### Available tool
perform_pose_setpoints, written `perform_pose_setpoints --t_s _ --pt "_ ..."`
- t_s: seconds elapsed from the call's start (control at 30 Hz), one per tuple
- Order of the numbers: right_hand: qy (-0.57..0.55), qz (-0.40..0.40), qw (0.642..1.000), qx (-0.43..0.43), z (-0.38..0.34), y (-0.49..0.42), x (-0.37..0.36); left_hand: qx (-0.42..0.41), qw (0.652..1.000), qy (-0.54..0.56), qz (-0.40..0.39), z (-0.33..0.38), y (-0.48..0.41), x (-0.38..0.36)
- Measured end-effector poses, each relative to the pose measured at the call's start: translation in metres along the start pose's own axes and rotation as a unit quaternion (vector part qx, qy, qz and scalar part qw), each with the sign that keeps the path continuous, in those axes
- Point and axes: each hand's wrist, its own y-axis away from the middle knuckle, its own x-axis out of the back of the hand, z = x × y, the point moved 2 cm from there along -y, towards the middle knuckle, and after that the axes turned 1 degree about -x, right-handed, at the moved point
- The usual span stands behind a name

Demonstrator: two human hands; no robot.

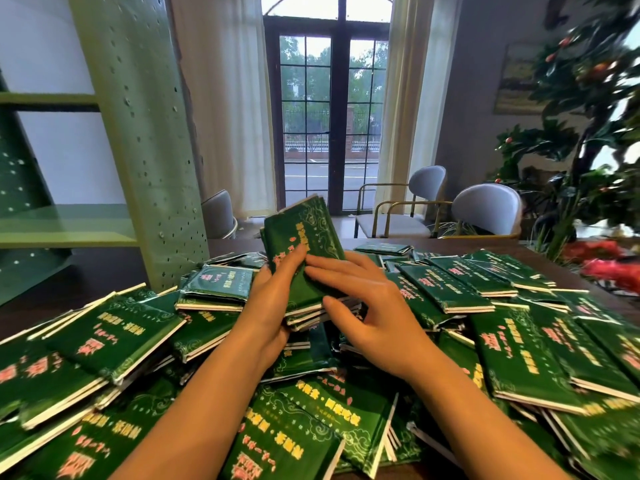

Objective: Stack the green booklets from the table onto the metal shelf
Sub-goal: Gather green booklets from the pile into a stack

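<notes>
Several green booklets with pink and yellow print lie in a loose heap [114,344] over the dark table [86,271]. My left hand [273,299] grips a small stack of booklets [304,233] from its left side, thumb on the top cover, tilting it up above the heap. My right hand [363,303] rests on the stack's top cover with straight fingers, its thumb at the stack's near edge. The green metal shelf [138,133] stands at the left; its boards [69,233] show nothing on them.
Grey chairs [485,209] stand beyond the table's far edge in front of a glass door [329,116]. A plant with red fruit [581,116] and red flowers [609,265] fills the right side. The shelf's perforated upright is close to the heap.
</notes>
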Motion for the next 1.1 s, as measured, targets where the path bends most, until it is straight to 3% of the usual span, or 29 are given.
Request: perform_pose_setpoints --t_s 0.1,0.2,0.27,0.37,0.53,0.67,0.8,1.1 --pt "0.002 0.006 1.000 0.012 -0.003 0.000 0.008 -0.007 1.000 -0.003 0.011 -0.001 0.000 0.000" --pt "0.108 0.064 0.992 -0.030 0.004 -0.001 0.020 -0.003 1.000 0.004 0.031 0.000 -0.001 0.002" --pt "0.253 0.055 0.960 -0.101 0.013 -0.004 0.030 0.000 0.999 0.014 0.039 0.001 -0.002 0.002" --pt "0.386 -0.056 0.887 -0.248 0.028 -0.002 0.041 0.006 0.999 0.017 0.044 0.002 -0.002 0.002" --pt "0.365 -0.122 0.819 -0.425 0.047 0.008 0.053 0.016 0.999 0.008 0.037 0.000 0.001 0.001" --pt "0.347 -0.148 0.788 -0.487 0.055 0.012 0.056 0.019 0.999 0.006 0.037 -0.001 0.001 0.001" --pt "0.373 -0.151 0.794 -0.456 0.052 0.011 0.053 0.024 0.999 0.007 0.037 -0.001 0.002 0.001" --pt "0.282 -0.111 0.869 -0.391 0.046 0.006 0.044 0.028 0.999 0.011 0.035 -0.001 0.002 0.001"
